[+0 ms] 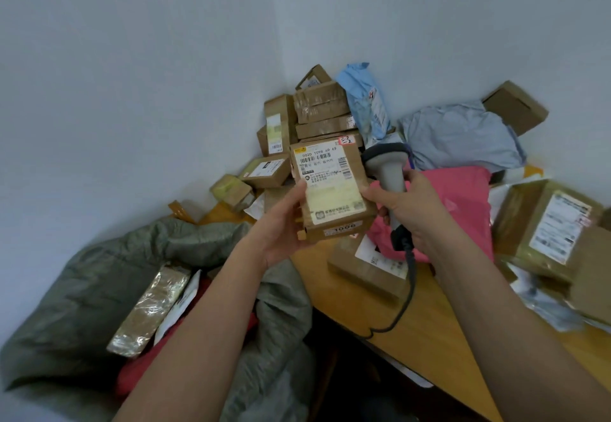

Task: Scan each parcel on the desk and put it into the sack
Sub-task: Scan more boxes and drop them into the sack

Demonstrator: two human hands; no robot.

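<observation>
- The left hand (281,223) is reaching up from seven o'clock, palm up, fingers curling around the left edge of a small cardboard parcel (330,190), label facing the camera.
- The right hand (410,210) is coming in from five o'clock, gripping the grey scanner (390,170) by its handle while the thumb is touching the parcel's right edge.
- The parcel is hovering above the bench (429,339) edge, at centre.
- The green sack (82,289) is lying open at eight o'clock, holding a taped box (148,309).
</observation>
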